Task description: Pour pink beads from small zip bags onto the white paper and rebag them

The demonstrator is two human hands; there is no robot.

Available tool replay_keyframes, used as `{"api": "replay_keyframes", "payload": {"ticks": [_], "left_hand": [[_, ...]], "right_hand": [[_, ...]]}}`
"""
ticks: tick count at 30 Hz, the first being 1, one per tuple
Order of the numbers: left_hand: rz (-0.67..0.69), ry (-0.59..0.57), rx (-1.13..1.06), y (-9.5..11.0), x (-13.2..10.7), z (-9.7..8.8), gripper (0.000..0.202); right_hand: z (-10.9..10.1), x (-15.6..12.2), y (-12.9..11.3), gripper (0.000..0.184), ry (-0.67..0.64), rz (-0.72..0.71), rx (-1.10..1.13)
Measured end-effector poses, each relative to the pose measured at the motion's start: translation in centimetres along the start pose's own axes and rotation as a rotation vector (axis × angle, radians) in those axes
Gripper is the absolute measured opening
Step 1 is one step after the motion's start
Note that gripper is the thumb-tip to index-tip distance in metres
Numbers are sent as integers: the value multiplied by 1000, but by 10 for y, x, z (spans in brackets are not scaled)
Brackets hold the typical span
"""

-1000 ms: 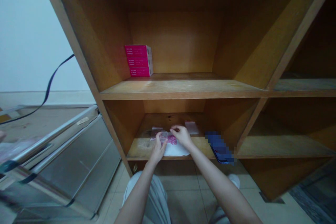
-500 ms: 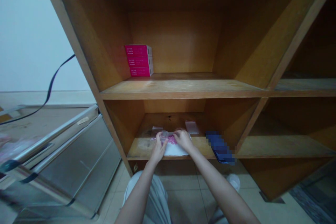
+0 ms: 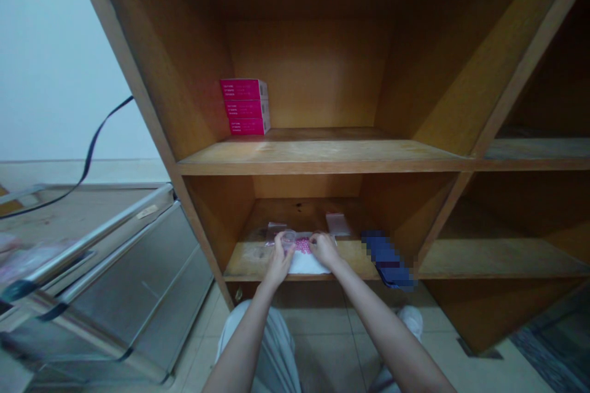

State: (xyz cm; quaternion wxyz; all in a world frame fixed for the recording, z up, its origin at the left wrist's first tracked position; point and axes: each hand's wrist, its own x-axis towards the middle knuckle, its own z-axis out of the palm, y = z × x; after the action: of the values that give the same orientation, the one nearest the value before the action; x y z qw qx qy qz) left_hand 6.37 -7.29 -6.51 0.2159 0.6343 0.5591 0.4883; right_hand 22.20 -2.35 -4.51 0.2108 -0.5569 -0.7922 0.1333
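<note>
My left hand (image 3: 279,262) rests at the front of the lower wooden shelf (image 3: 251,265), its fingers around a small clear plastic cup (image 3: 288,239). My right hand (image 3: 324,250) sits a short way to the right, fingers bunched at the edge of a pink-printed packet (image 3: 303,246). That packet lies on a white sheet (image 3: 308,264), which my wrists partly hide. A crumpled clear plastic bag (image 3: 276,230) lies just behind my left hand. A small clear bag (image 3: 338,224) lies further back on the right.
Three stacked magenta boxes (image 3: 244,107) stand on the shelf above (image 3: 318,155). A pixelated dark blue object (image 3: 388,260) overhangs the lower shelf's front edge on the right. A steel cabinet (image 3: 138,282) stands left, with a dark cable (image 3: 87,153) behind it.
My right hand has shifted slightly down and to the right, closer to the white sheet. My left hand and the cup stay about where they were.
</note>
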Motion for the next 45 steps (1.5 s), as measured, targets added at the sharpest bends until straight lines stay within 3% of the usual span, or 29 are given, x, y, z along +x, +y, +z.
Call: {"api": "replay_keyframes", "payload": {"ticks": [6, 17, 27, 31, 38, 45], "left_hand": [[-7, -11, 4, 2, -1, -1, 47], [-19, -3, -2, 1, 0, 0, 48], [7, -1, 8, 1, -1, 1, 46], [11, -8, -1, 2, -1, 0, 46], [14, -27, -21, 3, -1, 0, 47], [39, -2, -22, 5, -2, 0, 44]], "right_hand": [[2, 1, 2, 19, 59, -53, -19], [-5, -1, -4, 18, 18, -18, 21], [-8, 17, -21, 15, 336, 42, 533], [-11, 18, -37, 15, 358, -36, 662], [-15, 6, -49, 21, 313, -238, 537], [-9, -12, -33, 27, 450, -205, 540]]}}
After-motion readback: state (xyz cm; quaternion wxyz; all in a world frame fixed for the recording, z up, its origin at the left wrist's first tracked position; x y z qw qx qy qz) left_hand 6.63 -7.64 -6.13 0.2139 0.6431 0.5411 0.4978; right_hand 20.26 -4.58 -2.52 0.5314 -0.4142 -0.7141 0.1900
